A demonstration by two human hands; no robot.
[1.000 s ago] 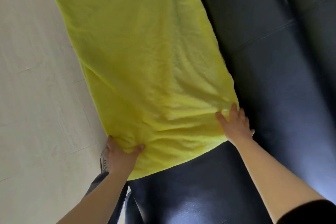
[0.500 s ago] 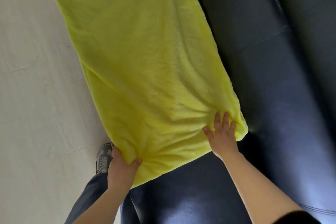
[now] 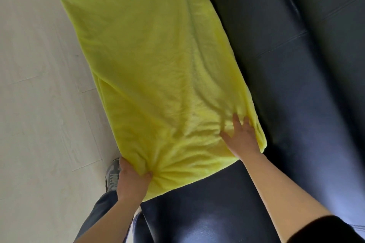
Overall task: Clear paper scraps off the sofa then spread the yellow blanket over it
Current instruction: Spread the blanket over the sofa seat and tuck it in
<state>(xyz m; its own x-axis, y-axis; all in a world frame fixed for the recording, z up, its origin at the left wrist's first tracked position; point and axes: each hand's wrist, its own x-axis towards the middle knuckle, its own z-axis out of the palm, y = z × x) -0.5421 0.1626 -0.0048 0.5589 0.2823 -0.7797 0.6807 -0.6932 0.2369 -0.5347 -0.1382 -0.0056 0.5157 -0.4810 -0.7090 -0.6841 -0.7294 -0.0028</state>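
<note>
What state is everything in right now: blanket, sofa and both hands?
yellow blanket: spread along the sofa's front part, wrinkled at the near end.
sofa: near end and rear part uncovered; no paper scraps in view.
left hand: grips the blanket's near left corner, fabric bunched.
right hand: fingers straight, pressing on the near right corner.

floor (image 3: pixel 35 104): pale wood-look planks, left | sofa (image 3: pixel 296 104): dark glossy leather, seamed, right | light: pale glare on near cushion

No readable text, label, brand, number or sign appears anywhere in the view.
</note>
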